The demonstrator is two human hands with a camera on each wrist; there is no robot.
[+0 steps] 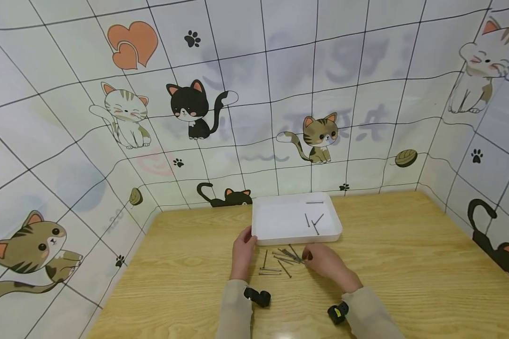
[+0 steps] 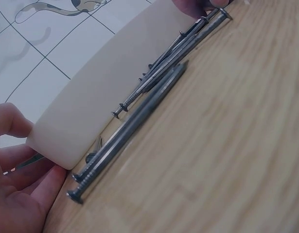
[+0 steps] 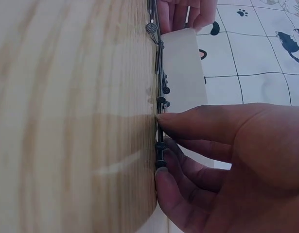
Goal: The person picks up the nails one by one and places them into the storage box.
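Pinching nails (image 3: 161,145) between its fingers (image 3: 178,194) is the right hand (image 1: 327,262); the left hand (image 1: 242,253) holds a tray (image 1: 280,221).

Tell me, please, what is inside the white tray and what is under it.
Four nails lie inside the tray, all toward its right side. Whatever is under it is covered and cannot be seen.

The nails (image 2: 131,130) are dark grey, the tray (image 1: 280,219) plain white, the sleeves (image 1: 235,310) beige. Yellowish-brown wood grain streaks the table (image 1: 186,263). Black grid lines (image 1: 266,51) cross the white wall (image 1: 246,75), patterned with black paw prints (image 1: 192,39) and an orange heart (image 1: 144,40).
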